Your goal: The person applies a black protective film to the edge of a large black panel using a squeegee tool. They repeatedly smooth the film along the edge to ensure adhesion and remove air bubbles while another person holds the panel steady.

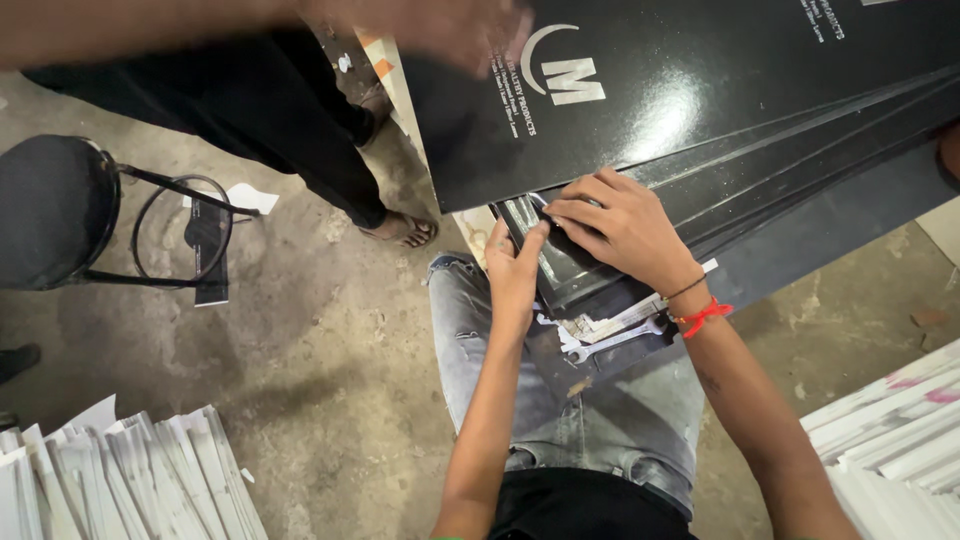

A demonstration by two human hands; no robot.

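Both hands worked at the corner of a glossy black panel over the person's knees.

The left hand (515, 268) stood upright against the near corner of the black panel (560, 262), fingers together and pressed flat to its edge. The right hand (618, 222), a red thread at its wrist, lay palm-down on the same corner, its fingers bent and pressing the surface, pinching nothing that could be made out. The panel was shiny, ridged along its length, and lay under a stack of black sheets (700, 90) with white lettering and a crescent mark near the upper edge. A steel spanner (615, 340) lay on scraps of white paper just below the right wrist. A black stool (60, 210) stood on the dusty concrete floor (330, 380), and white folded sheets (130, 470) were piled at lower left.
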